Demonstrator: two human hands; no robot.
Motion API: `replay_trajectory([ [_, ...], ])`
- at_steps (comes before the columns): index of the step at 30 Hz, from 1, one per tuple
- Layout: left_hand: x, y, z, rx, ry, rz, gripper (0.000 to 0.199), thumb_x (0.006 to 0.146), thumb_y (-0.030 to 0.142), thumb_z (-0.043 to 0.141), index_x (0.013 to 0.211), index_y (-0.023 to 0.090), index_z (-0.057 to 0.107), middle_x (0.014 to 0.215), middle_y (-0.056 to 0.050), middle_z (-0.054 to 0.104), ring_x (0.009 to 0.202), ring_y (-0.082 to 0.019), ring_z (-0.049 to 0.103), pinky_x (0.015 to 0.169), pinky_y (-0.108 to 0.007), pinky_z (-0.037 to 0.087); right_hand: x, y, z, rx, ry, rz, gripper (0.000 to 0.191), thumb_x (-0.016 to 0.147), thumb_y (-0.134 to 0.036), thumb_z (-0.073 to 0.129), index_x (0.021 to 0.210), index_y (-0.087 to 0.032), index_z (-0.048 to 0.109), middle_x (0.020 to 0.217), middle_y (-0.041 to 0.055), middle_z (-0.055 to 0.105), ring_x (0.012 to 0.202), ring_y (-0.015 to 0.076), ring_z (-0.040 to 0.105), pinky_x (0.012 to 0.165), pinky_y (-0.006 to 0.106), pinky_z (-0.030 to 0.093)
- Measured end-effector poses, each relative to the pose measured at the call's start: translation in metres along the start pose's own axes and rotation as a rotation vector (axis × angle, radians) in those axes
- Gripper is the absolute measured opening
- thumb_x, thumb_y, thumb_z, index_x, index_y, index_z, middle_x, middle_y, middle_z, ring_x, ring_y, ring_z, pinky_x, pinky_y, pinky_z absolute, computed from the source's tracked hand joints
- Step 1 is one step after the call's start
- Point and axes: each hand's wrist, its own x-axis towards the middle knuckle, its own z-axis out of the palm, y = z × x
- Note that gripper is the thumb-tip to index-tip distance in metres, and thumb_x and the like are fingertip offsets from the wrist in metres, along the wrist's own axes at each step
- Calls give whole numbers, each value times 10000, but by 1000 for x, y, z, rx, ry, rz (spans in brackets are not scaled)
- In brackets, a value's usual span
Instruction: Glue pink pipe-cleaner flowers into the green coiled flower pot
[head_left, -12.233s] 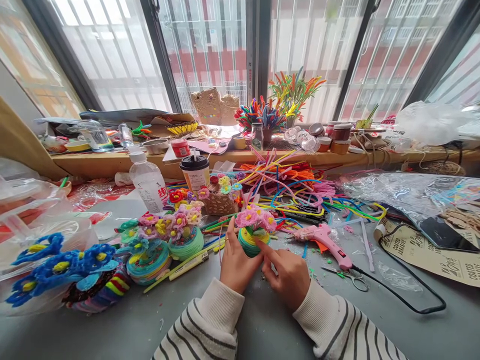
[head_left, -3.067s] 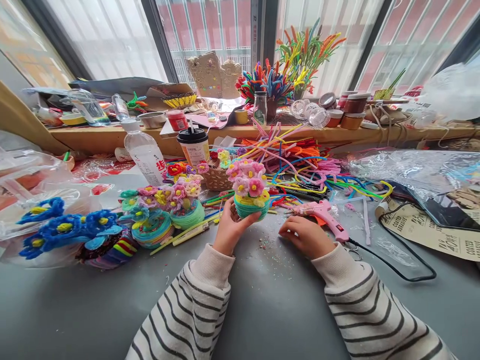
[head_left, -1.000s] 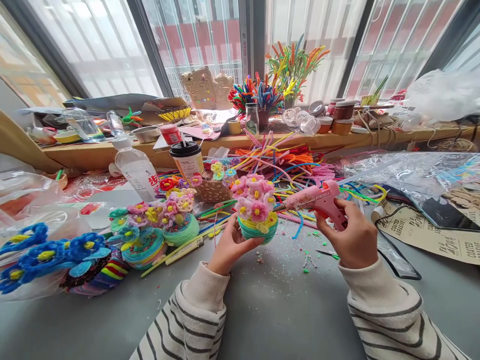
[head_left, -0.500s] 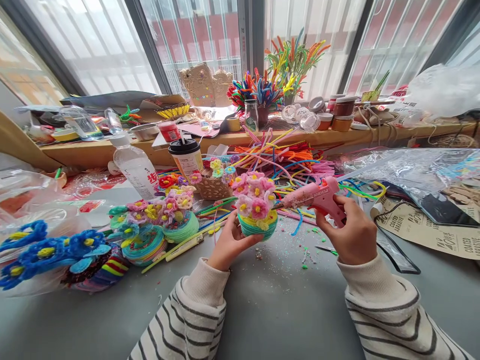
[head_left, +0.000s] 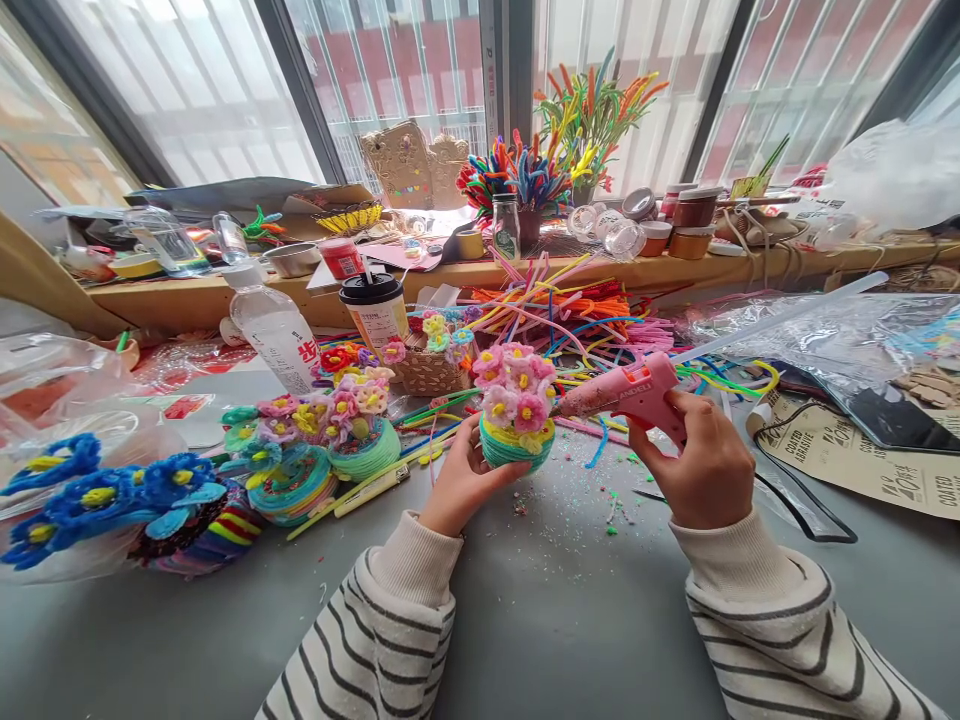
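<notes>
My left hand [head_left: 466,482] is wrapped round a small turquoise and yellow pot [head_left: 517,452] topped with pink fuzzy flowers [head_left: 517,385]. It holds the pot upright above the grey table. In my right hand [head_left: 701,462] is a pink glue gun [head_left: 626,395], with a long clear glue stick [head_left: 787,315] sticking out of its back. The gun's nozzle points left and is at the right side of the flowers; whether it touches them I cannot tell. Finished-looking flower pots stand to the left, one with blue flowers [head_left: 97,497] and others with pastel flowers [head_left: 352,405].
Behind my hands lies a heap of pipe cleaners [head_left: 555,300]. A clear bottle [head_left: 270,325] and a lidded cup [head_left: 375,310] stand at the back left. Sandpaper sheets [head_left: 862,465] and a dark phone-like object [head_left: 885,415] lie right. Bits are scattered on the grey table [head_left: 570,620].
The view has shifted slightly. The pot is turned or tilted a little in my left hand, and the glue gun has tilted slightly, its glue stick now showing farther up to the right.
</notes>
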Motion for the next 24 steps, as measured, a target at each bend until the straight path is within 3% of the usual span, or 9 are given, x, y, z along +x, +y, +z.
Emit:
replay_trajectory([
  [10, 3, -4, -2, 56, 40, -10, 638, 518, 237, 745, 1050, 187, 397, 1074, -74, 531, 984, -197, 538, 884, -339, 406, -2, -1, 2, 27, 27, -51, 330, 736, -248, 558, 1042, -165, 465, 833, 61, 613, 740, 175, 580, 679, 279, 448],
  [16, 1, 1, -1, -27, 121, 14, 634, 494, 225, 757, 1046, 181, 448, 1054, -76, 568, 999, -226, 534, 876, -364, 411, -3, 4, 3, -5, 32, -10, 289, 714, -277, 579, 960, -150, 497, 803, 75, 616, 737, 186, 574, 680, 284, 443],
  [20, 0, 10, -6, -229, 71, 38, 524, 491, 290, 757, 952, 175, 537, 1023, -69, 600, 1023, -254, 524, 892, -386, 408, -5, 18, 8, 3, -96, 212, 327, 673, -392, 575, 885, -147, 528, 773, 78, 604, 701, 201, 559, 622, 302, 430],
  [24, 0, 15, -11, -319, 123, 81, 468, 507, 271, 751, 929, 185, 569, 984, -45, 628, 990, -234, 550, 907, -384, 400, -13, 32, 22, 97, -445, 427, 316, 609, -444, 577, 748, -161, 565, 693, 53, 586, 602, 174, 519, 538, 275, 384],
])
